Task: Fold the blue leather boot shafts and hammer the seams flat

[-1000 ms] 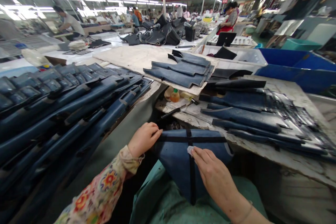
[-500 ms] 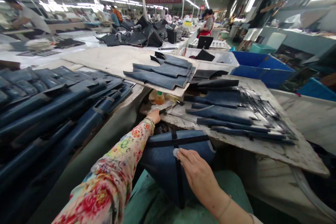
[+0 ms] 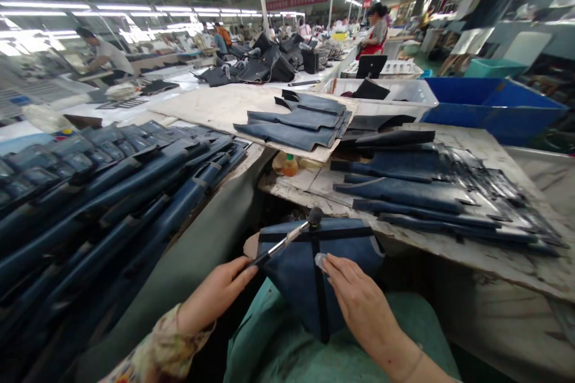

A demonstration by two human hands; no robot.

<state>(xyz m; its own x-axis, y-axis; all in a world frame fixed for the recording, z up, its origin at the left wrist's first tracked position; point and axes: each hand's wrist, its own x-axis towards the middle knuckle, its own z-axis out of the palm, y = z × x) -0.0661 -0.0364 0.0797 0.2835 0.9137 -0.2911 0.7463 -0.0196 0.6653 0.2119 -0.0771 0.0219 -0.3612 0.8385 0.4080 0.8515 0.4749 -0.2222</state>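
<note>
1. The blue panel (image 3: 287,281) lies over the green cloth (image 3: 274,350) on my lap; I should keep it steady there.
2. My right hand (image 3: 362,299) has its fingertips at a small pale piece (image 3: 320,260) by the black strip (image 3: 321,302); whether they pinch it, I can't tell.
3. My left grip (image 3: 220,287) is clamped on the handle of the hammer (image 3: 287,240); keeping its head square and clear of my fingers seems wise.
4. Beyond, more blue pieces (image 3: 402,193) lie on the worktop (image 3: 309,190).

Glaring overhead tube lights (image 3: 38,4), blurred stretched edges, shadow beneath worktable (image 3: 471,139)
</note>
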